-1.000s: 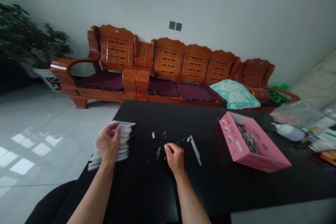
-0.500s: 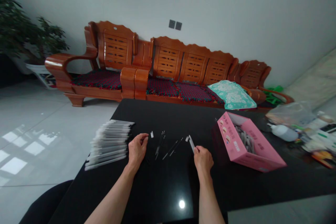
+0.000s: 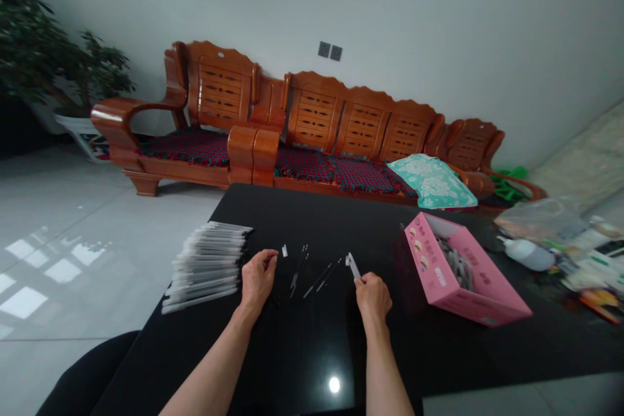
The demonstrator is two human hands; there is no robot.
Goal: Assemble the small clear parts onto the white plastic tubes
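Note:
My right hand (image 3: 373, 297) grips a white pen barrel (image 3: 353, 266) by its near end, its tip pointing away over the black table (image 3: 302, 351). My left hand (image 3: 258, 278) rests on the table with thumb and forefinger pinched together; what is between them is too small to tell. Between the hands lie several thin dark pen refills (image 3: 312, 273), and a small white cap (image 3: 285, 251) lies just beyond the left hand. A stack of finished white pens (image 3: 207, 264) lies at the table's left edge.
An open pink box (image 3: 458, 273) with grey parts stands to the right. A white bottle (image 3: 529, 253), a plastic bag and papers clutter the far right. A wooden sofa (image 3: 312, 130) and a potted plant (image 3: 53, 71) stand behind the table.
My left hand left the pen stack and moved right to the middle. My right hand moved right from the refills and took hold of the white pen barrel, raising it slightly.

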